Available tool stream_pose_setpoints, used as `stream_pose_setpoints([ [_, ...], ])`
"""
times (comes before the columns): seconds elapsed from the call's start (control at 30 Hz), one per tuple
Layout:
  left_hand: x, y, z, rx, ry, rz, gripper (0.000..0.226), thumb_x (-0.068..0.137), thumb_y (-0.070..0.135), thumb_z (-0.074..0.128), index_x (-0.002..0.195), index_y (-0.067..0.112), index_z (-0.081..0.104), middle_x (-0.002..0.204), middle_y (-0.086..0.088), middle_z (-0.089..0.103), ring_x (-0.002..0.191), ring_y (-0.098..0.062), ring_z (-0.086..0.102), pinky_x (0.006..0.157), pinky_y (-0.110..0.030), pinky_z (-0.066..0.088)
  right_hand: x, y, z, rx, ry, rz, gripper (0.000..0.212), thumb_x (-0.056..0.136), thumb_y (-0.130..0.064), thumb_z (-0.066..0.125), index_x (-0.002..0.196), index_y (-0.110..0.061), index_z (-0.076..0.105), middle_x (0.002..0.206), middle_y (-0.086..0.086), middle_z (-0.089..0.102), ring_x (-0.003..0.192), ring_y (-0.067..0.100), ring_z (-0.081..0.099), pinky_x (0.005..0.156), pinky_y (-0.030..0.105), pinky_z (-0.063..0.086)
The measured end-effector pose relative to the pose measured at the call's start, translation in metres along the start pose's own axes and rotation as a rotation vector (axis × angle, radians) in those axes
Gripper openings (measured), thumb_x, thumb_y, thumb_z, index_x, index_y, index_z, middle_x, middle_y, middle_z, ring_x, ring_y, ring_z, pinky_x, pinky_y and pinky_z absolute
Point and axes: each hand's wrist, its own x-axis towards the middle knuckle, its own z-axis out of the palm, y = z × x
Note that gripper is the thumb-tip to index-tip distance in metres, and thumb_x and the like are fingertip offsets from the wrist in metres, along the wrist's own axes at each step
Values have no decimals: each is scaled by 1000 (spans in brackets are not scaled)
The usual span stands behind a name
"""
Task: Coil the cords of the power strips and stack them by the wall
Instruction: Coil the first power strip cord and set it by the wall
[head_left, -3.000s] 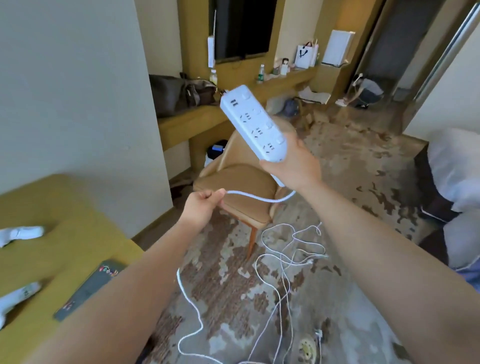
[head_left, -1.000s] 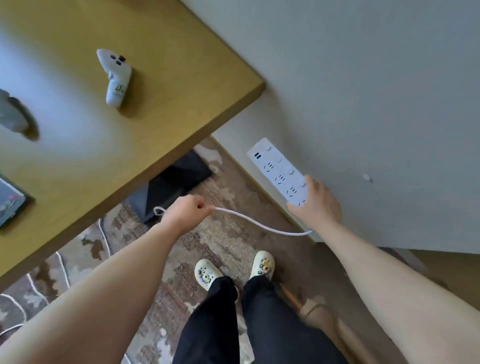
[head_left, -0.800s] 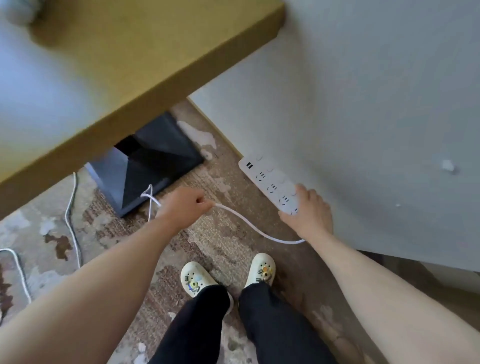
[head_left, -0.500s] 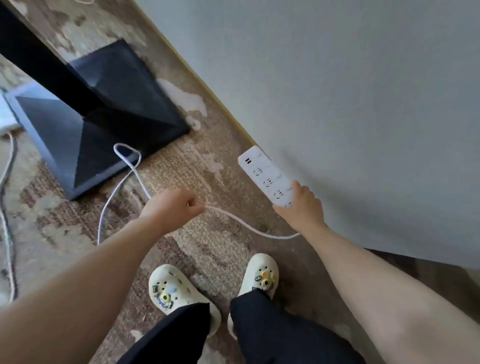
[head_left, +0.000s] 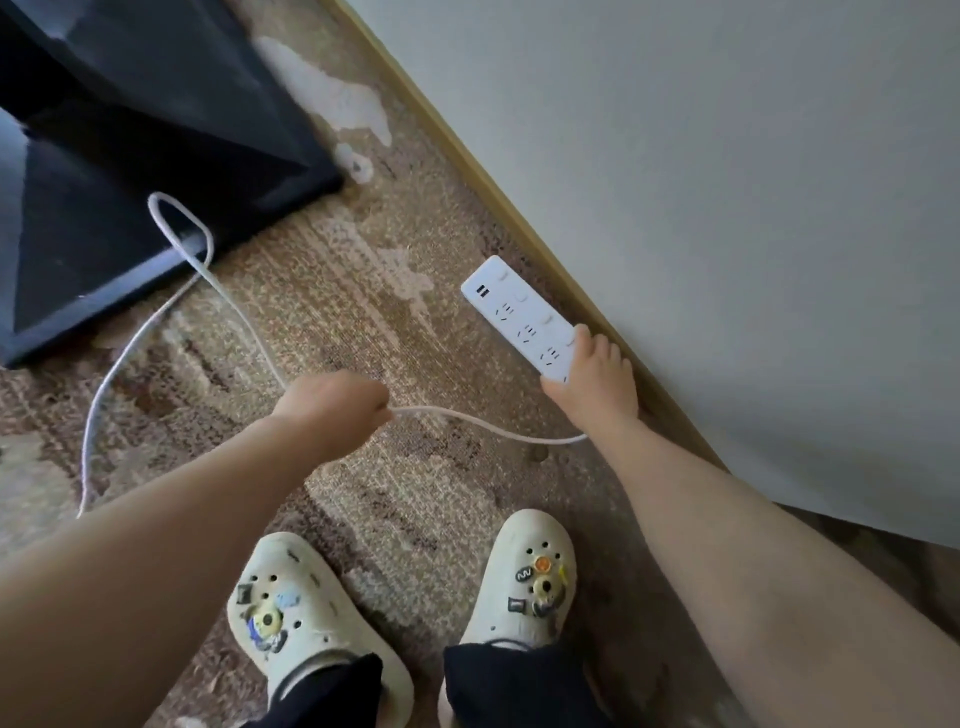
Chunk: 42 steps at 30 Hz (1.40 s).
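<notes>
A white power strip (head_left: 511, 309) lies low on the patterned carpet, parallel to the wall's skirting board (head_left: 498, 182). My right hand (head_left: 592, 384) grips its near end, fingers over the top face. Its white cord (head_left: 467, 418) runs in a shallow curve from under my right hand to my left hand (head_left: 332, 408), which holds it in a closed fist. Beyond my left hand the cord loops up onto the black base and trails down the carpet to the left edge.
A black table base (head_left: 156, 156) fills the upper left. The grey-white wall (head_left: 727, 208) takes up the right side. My two cream clogs (head_left: 291, 613) stand on the carpet just below my hands.
I have bent down from standing, bringing the power strip from chest height to the floor beside the wall. My left hand has kept its hold on the cord throughout.
</notes>
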Motion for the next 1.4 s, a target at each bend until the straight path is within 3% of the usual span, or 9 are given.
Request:
stream_pose_setpoints([
  [0.2,25,16,9,-90,-6,-1,28,100,43,42,85,25,56,71,8,59,55,-5,55,42,-16,40,7,3,15,-148,75,41,63,90,-44,63,134,-5,40,123,15,50,107,29,51,85,38,46],
  [0.33,29,27,6,-134,-2,10,28,101,41,41,88,23,57,71,8,59,55,-6,55,44,-18,43,-3,-7,23,-211,103,-89,49,93,-17,57,139,-20,42,125,18,48,105,33,48,79,42,44],
  [0.5,33,37,1,-226,-14,141,26,100,40,43,88,24,59,72,9,60,59,-6,57,52,-16,47,21,-10,18,-121,28,-33,39,99,-25,53,134,-17,36,116,16,47,91,30,53,59,36,36],
  [0.63,25,9,-4,100,6,140,26,99,45,43,88,27,58,73,12,60,68,-4,60,95,-35,50,29,-22,14,-6,-49,120,41,99,-20,53,136,-15,34,122,16,46,94,30,55,62,35,36],
  [0.73,13,-14,-14,242,34,82,28,97,49,43,83,28,56,68,14,58,65,-2,57,109,-40,38,21,-34,-8,132,-137,149,36,103,-26,44,136,-16,37,128,14,43,101,28,53,70,37,42],
  [0.93,-7,21,-45,-163,16,106,13,99,21,49,90,21,58,79,7,59,70,-8,58,81,-26,54,-42,-84,-74,954,-442,-178,28,101,-43,39,105,-28,62,108,-2,64,105,17,59,92,38,47],
  [1.1,-19,35,-67,-259,99,125,15,100,22,49,91,18,61,79,6,59,70,-10,58,67,-22,54,-66,-71,-91,888,-531,-236,33,103,-38,44,84,-24,67,89,6,61,79,20,56,75,34,42],
  [1.3,-38,0,-75,6,126,15,24,99,38,46,79,25,50,74,8,57,65,-7,57,85,-32,55,-51,-43,-101,723,-313,-117,36,107,-29,36,85,-9,55,68,-2,45,54,10,37,49,22,30],
  [1.4,-65,-48,-72,-195,66,-159,31,98,45,43,75,27,53,70,6,60,52,-6,53,49,-19,45,-44,-21,-112,629,-262,-11,36,107,-29,32,87,-10,56,69,0,47,56,11,38,48,24,30],
])
